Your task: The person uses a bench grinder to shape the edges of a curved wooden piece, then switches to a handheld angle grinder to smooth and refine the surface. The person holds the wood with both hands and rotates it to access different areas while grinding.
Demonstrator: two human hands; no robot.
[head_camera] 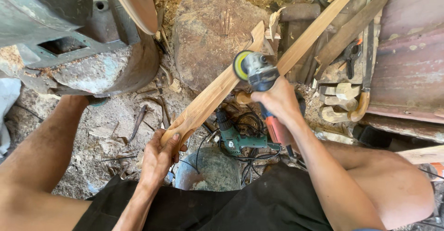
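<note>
The left hand is closing its fingers around the near end of the carved wooden piece, whose long axis is running up-right toward the stone, while the right hand is gripping the angle grinder beside its middle.

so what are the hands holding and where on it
The left hand grips the long carved wooden piece at its near, narrow end. The right hand holds the angle grinder by its body, behind the disc.
</note>
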